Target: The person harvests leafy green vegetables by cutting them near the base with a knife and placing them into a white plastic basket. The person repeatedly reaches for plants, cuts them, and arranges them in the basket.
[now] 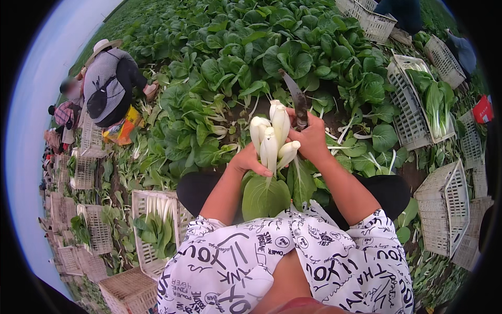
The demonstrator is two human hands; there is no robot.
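My left hand (251, 160) grips a bunch of trimmed bok choy (270, 147), its thumb laid across the white stems. The cut stem ends point up and away from me, while the green leaves (266, 199) hang down towards my lap. Held in my right hand (311, 133) is a harvesting knife (295, 92), its curved, soil-stained blade pointing away from me. Fingers of that same hand also touch the right side of the bunch. Some of the bunch's lower stems and leaves are hidden behind my hands.
Dense rows of bok choy (235, 47) grow ahead, with cut leaves on the soil. A plastic crate (141, 235) holding bok choy stands at my left; another filled crate (408, 102) is tilted at the right, near a further crate (435, 216). A person (110, 82) in a hat bends at left.
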